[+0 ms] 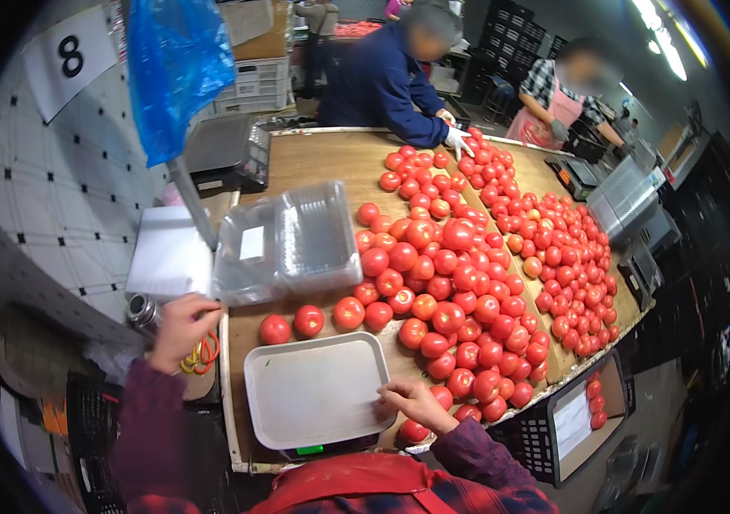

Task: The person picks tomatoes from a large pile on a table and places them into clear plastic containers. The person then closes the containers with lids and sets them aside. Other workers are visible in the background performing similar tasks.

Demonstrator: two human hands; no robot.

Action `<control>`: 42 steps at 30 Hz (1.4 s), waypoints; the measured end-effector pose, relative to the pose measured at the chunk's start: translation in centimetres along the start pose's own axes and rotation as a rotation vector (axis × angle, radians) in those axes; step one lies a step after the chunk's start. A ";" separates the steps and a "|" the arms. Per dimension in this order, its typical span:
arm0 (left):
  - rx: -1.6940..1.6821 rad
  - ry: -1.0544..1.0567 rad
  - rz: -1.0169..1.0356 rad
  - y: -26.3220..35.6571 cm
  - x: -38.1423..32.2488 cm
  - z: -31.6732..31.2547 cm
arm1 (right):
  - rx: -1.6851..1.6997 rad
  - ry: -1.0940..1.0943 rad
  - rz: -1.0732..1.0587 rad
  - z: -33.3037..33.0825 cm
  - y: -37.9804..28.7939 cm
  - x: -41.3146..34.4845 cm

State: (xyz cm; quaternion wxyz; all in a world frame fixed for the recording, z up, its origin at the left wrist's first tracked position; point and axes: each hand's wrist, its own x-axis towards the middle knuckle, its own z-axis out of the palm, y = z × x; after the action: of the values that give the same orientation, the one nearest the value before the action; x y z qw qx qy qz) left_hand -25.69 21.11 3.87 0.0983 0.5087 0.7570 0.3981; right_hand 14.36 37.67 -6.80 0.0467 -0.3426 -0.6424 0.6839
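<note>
My left hand (182, 331) is raised over the table's left edge, beside the clear plastic containers (313, 238). Its fingers are bent, and a small dark spot shows at them; blur hides whether they hold anything. My right hand (415, 401) hovers at the right rim of a bare pale tray (317, 392), fingers loosely curled and apart, with nothing seen in them. The tray sits on a scale with a green display (310, 450). Two tomatoes (291, 322) lie just behind it. A large heap of red tomatoes (461, 302) spreads to the right.
A wooden divider (525, 276) separates a second tomato heap (567, 270). A co-worker's gloved hand (458, 140) touches tomatoes at the far side; another person in an apron (548, 109) stands beyond. Left are a blue bag (175, 77), paper (169, 254) and orange-handled scissors (204, 353). A black crate (532, 437) stands lower right.
</note>
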 end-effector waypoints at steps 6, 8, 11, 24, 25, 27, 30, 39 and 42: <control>0.121 0.067 0.348 -3.6 10.1 14.4 | 0.072 0.217 0.095 -4.0 2.0 -2.6; 0.224 -0.160 0.234 -5.3 11.7 15.5 | 0.126 0.253 0.120 -5.1 2.9 -2.9; 0.191 -0.316 0.217 -6.8 13.2 16.0 | 0.055 0.254 0.102 -7.4 3.0 -2.1; 0.342 0.301 0.405 -2.7 13.5 12.0 | -0.828 0.734 -0.344 -19.3 -8.8 25.4; 0.267 0.366 0.362 -2.0 13.5 10.7 | -0.897 0.702 -0.272 -20.1 -8.6 26.9; 0.263 0.422 0.340 -0.6 12.5 7.9 | -0.915 0.707 -0.208 -18.7 -8.6 28.5; 0.401 0.390 0.442 4.1 8.9 5.2 | -0.746 0.755 -0.330 -18.3 -8.9 27.9; 0.188 -0.112 0.409 9.5 -6.3 8.7 | 0.934 0.741 -0.277 -32.4 -7.4 12.0; 0.066 -0.333 0.261 9.9 -9.7 11.3 | 1.030 0.833 -0.635 -40.1 -6.1 9.8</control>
State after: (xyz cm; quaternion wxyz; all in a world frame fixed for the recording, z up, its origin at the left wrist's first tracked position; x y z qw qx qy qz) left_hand -8.08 20.21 0.79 0.1530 0.6640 0.6706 0.2931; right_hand 25.82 77.57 -2.82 0.6380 -0.3062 -0.2367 0.6657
